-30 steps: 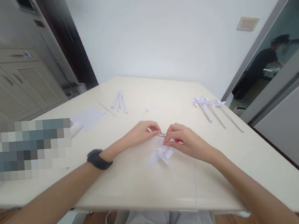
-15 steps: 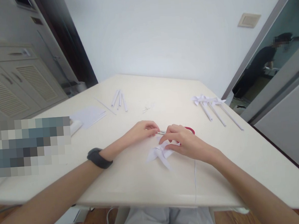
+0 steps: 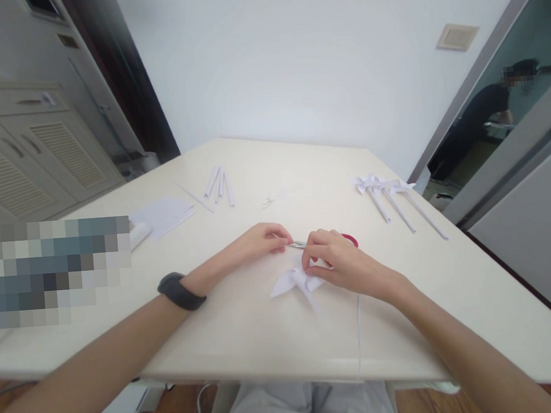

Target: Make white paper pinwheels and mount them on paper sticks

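A white paper pinwheel (image 3: 296,282) rests low over the table in front of me, its folded blades spread out. My right hand (image 3: 329,256) pinches it near its centre between thumb and fingertips, hiding part of it. Just behind lies a pair of scissors with a red handle (image 3: 351,239); the metal blades (image 3: 298,244) show between my hands, and the middle is covered. My left hand (image 3: 271,238) is closed near the blade tips. Something thin and pale seems to be in its fingers, too small to make out.
Three finished paper pinwheels on sticks (image 3: 392,195) lie at the right. Several rolled paper tubes (image 3: 219,185), small scraps (image 3: 270,200) and paper sheets (image 3: 163,214) lie further back and left. A white cord (image 3: 359,333) hangs by the table's front edge. A person (image 3: 481,113) is beyond the doorway.
My right fingers have closed onto the pinwheel's centre, and the pinwheel has tilted slightly. The left hand has hardly moved.
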`<state>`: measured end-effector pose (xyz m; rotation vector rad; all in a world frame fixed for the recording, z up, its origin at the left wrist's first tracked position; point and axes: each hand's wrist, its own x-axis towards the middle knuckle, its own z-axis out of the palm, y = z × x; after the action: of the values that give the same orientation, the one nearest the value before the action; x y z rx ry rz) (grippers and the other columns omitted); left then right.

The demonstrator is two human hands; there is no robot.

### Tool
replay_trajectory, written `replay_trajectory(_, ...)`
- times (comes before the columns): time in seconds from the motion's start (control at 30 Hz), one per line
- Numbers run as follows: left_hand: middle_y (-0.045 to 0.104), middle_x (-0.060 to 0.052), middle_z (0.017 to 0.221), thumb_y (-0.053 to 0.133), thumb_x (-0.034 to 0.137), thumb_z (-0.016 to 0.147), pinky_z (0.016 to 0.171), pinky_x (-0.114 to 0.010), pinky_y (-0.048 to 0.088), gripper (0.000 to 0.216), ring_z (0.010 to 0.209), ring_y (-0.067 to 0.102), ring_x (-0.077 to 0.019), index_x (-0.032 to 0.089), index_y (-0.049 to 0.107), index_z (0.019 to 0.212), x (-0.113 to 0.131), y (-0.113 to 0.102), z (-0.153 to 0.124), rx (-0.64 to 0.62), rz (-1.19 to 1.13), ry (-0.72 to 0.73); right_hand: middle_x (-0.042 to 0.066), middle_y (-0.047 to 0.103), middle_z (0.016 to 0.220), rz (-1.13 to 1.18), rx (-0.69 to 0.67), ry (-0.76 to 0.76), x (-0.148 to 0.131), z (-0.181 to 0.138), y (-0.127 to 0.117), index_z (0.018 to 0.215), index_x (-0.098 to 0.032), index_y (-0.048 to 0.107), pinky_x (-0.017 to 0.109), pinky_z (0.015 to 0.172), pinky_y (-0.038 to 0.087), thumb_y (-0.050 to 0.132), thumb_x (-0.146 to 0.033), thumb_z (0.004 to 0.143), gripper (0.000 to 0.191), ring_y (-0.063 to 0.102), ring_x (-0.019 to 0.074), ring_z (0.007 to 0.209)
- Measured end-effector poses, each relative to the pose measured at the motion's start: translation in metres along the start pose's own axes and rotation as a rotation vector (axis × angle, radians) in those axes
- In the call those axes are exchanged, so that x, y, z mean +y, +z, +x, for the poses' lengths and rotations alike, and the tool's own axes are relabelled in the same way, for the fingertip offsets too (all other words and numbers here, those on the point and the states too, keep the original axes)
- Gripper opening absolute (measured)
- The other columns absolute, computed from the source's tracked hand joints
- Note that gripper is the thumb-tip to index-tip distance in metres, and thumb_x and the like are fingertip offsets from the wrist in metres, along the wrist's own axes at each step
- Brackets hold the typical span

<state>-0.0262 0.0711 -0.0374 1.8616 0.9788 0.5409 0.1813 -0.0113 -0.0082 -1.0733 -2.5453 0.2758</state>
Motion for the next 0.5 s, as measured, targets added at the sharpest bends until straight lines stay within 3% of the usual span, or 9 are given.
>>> replay_trajectory(0.2, 0.066, -0.002, 0.081, 0.06, 0.034, 0.073, 0.064, -0.026, 0.043, 0.022, 0.073, 0.06, -0.0179, 0.02, 0.065, 0.088, 0.008, -0.003, -0.006, -0.036, -0.069, -0.051, 0.0, 0.053, 0.084, 0.269, 0.17, 0.128, 0.008, 0.001, -0.008, 0.081, -0.021, 0.06, 0.025, 0.066, 0.04, 0.055, -0.015, 0.083, 0.007, 0.05, 0.0125, 0.076)
replay_trajectory(0.33, 0.065, -0.002, 0.086, 0.062, 0.033, 0.075, 0.072, -0.026, 0.043, 0.019, 0.082, 0.059, -0.0167, 0.02, 0.065, 0.089, 0.022, 0.0, -0.013, -0.148, -0.233, 0.018, -0.002, 0.051, 0.076, 0.387, 0.354, 0.171, 0.011, 0.003, -0.012, 0.082, -0.02, 0.059, 0.025, 0.065, 0.039, 0.055, -0.014, 0.083, 0.008, 0.048, 0.0114, 0.07)
replay_trajectory(0.5, 0.063, -0.003, 0.086, 0.061, 0.033, 0.078, 0.074, -0.026, 0.041, 0.019, 0.084, 0.057, -0.0161, 0.019, 0.064, 0.09, 0.034, 0.005, -0.02, -0.228, -0.369, 0.075, -0.001, 0.05, 0.075, 0.404, 0.435, 0.179, 0.006, 0.004, -0.008, 0.082, -0.02, 0.058, 0.027, 0.067, 0.04, 0.053, -0.015, 0.085, 0.008, 0.049, 0.0125, 0.071)
